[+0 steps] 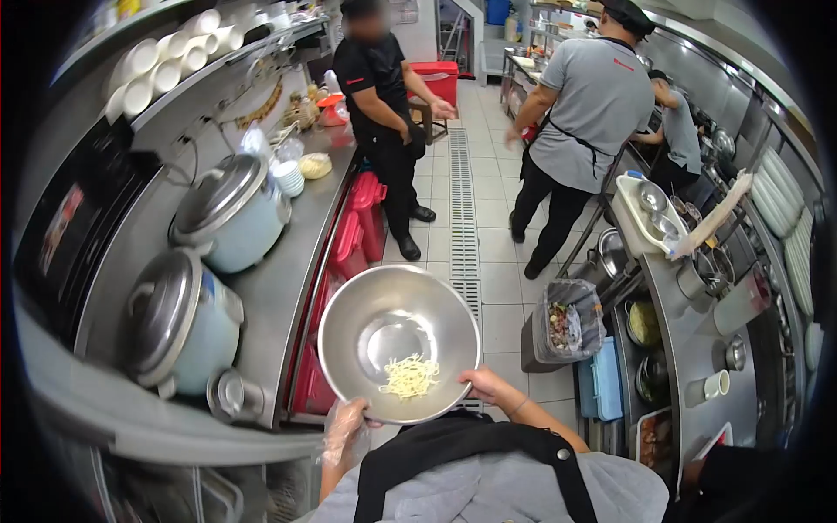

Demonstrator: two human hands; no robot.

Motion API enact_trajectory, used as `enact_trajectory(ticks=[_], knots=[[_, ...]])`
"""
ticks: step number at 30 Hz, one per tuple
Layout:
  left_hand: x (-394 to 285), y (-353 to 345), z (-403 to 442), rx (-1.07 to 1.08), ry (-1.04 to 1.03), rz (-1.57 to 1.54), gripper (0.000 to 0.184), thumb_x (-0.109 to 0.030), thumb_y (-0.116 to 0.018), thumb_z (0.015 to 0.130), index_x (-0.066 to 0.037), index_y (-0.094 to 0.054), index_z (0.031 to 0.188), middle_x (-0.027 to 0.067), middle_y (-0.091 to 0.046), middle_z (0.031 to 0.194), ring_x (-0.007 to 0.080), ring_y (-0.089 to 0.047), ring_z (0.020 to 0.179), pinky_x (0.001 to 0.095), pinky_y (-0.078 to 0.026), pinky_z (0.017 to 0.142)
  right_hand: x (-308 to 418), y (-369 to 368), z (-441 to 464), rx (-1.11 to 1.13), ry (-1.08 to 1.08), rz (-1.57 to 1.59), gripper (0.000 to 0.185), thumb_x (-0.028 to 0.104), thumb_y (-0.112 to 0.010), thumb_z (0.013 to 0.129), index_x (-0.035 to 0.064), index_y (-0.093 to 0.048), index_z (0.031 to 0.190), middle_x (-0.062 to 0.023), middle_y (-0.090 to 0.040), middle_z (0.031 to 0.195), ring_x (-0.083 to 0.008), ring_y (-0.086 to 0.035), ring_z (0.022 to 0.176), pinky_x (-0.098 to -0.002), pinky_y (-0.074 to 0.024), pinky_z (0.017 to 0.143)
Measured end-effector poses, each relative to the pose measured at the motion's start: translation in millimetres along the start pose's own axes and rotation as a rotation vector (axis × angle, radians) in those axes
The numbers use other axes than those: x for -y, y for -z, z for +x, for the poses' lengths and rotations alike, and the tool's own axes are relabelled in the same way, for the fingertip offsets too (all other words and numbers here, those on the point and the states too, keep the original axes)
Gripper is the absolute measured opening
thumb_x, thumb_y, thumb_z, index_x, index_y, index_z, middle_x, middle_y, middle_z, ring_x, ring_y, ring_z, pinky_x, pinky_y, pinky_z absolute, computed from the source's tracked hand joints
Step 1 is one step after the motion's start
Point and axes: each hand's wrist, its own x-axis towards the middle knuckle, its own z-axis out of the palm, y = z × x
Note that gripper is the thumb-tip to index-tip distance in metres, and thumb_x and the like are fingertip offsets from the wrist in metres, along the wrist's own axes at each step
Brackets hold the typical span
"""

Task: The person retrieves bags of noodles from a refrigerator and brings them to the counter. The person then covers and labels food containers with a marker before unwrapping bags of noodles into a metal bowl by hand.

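A large steel mixing bowl [357,318] is held out in front of my body, tilted a little toward me. Pale yellow shreds [410,376], like noodles or grated cheese, lie in a small heap on its near inner side. My left hand [346,427], in a clear plastic glove, grips the near left rim. On the near right rim is my bare right hand [490,384], its fingers closed around the edge. The undersides of the bowl and some fingers are hidden.
Two large rice cookers [231,209] stand on the left steel counter [270,314], above red bins [349,248]. A lined trash bin [565,327] is on the right. Several people work ahead in the aisle, which has a floor drain grate [462,200].
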Motion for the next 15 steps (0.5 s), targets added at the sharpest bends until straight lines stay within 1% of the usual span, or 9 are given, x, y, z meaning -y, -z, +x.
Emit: enact_trajectory(ticks=[3, 5, 6, 8, 10, 11, 12, 14, 15], knots=[[-66.5, -47.2, 76.7, 0.223, -0.040, 0.121, 0.040, -0.020, -0.056, 0.079, 0.011, -0.054, 0.105, 0.0166, -0.062, 0.093, 0.0234, -0.065, 0.072, 0.0323, -0.056, 0.058, 60.9, 35.1, 12.9, -0.092, 0.017, 0.085, 0.034, 0.003, -0.053, 0.079, -0.0096, -0.049, 0.110, -0.0161, -0.060, 0.100, -0.0256, -0.064, 0.084, -0.0397, -0.0568, 0.069], [-96.7, -88.8, 132.4, 0.410, -0.124, 0.228, 0.049, -0.033, -0.059, 0.084, 0.010, -0.055, 0.107, 0.0153, -0.063, 0.096, 0.0224, -0.065, 0.076, 0.0320, -0.055, 0.060, 88.8, 64.2, 19.0, -0.236, 0.170, 0.234, 0.036, 0.003, -0.053, 0.079, -0.0127, -0.048, 0.111, -0.0194, -0.060, 0.101, -0.0290, -0.064, 0.086, -0.0418, -0.0565, 0.071], [-113.8, -113.9, 154.9, 0.417, -0.125, 0.234, 0.049, -0.033, -0.059, 0.084, 0.010, -0.055, 0.107, 0.0153, -0.063, 0.096, 0.0224, -0.065, 0.076, 0.0320, -0.055, 0.060, 99.2, 80.2, 20.7, -0.294, 0.215, 0.274, 0.037, 0.002, -0.052, 0.078, -0.0129, -0.048, 0.112, -0.0200, -0.060, 0.101, -0.0303, -0.064, 0.088, -0.0429, -0.0562, 0.072], [-142.2, -169.7, 201.3, 0.398, -0.058, 0.683, 0.049, -0.032, -0.056, 0.088, 0.006, -0.051, 0.119, 0.0151, -0.062, 0.104, 0.0249, -0.064, 0.087, 0.0334, -0.057, 0.071, 125.2, 107.4, 21.9, -0.386, 0.341, 0.361, 0.039, 0.000, -0.052, 0.077, -0.0123, -0.047, 0.113, -0.0209, -0.059, 0.102, -0.0330, -0.062, 0.092, -0.0460, -0.0552, 0.076], [-132.9, -216.4, 258.7, 0.517, -0.147, 0.644, 0.053, -0.038, -0.055, 0.088, 0.004, -0.051, 0.120, 0.0148, -0.063, 0.101, 0.0233, -0.064, 0.086, 0.0345, -0.055, 0.072, 144.3, 141.8, 31.1, -0.472, 0.362, 0.425, 0.041, -0.001, -0.052, 0.076, -0.0094, -0.047, 0.115, -0.0195, -0.060, 0.104, -0.0336, -0.063, 0.092, -0.0469, -0.0549, 0.078], [-123.3, -236.4, 291.7, 0.638, -0.226, 0.596, 0.056, -0.044, -0.054, 0.088, 0.002, -0.051, 0.120, 0.0144, -0.063, 0.099, 0.0217, -0.064, 0.084, 0.0357, -0.054, 0.072, 153.0, 160.7, 38.2, -0.496, 0.401, 0.472, 0.038, -0.002, -0.051, 0.076, -0.0087, -0.049, 0.113, -0.0179, -0.061, 0.100, -0.0310, -0.064, 0.086, -0.0414, -0.0567, 0.069], [-112.8, -252.2, 328.2, 0.635, -0.232, 0.584, 0.056, -0.044, -0.054, 0.088, 0.002, -0.051, 0.120, 0.0144, -0.063, 0.099, 0.0217, -0.064, 0.084, 0.0357, -0.054, 0.072, 162.2, 181.1, 47.6, -0.494, 0.404, 0.458, 0.038, -0.002, -0.051, 0.076, -0.0087, -0.049, 0.113, -0.0179, -0.061, 0.100, -0.0310, -0.064, 0.086, -0.0414, -0.0567, 0.069], [-94.6, -288.4, 383.6, 0.788, -0.498, 0.794, 0.056, -0.044, -0.052, 0.090, -0.003, -0.046, 0.128, 0.0160, -0.063, 0.100, 0.0222, -0.063, 0.087, 0.0367, -0.051, 0.081, 181.8, 223.7, 57.2, -0.626, 0.370, 0.329, 0.036, 0.000, -0.051, 0.075, -0.0077, -0.050, 0.111, -0.0152, -0.062, 0.094, -0.0266, -0.064, 0.075, -0.0344, -0.0546, 0.055], [-149.6, -313.2, 354.3, 0.799, -0.275, 0.750, 0.058, -0.045, -0.051, 0.091, -0.006, -0.042, 0.133, 0.0173, -0.062, 0.104, 0.0252, -0.062, 0.092, 0.0375, -0.048, 0.085, 200.9, 238.3, 63.0, -0.648, 0.320, 0.340, 0.035, 0.002, -0.053, 0.075, -0.0063, -0.051, 0.109, -0.0126, -0.062, 0.088, -0.0232, -0.062, 0.065, -0.0304, -0.0492, 0.045]])
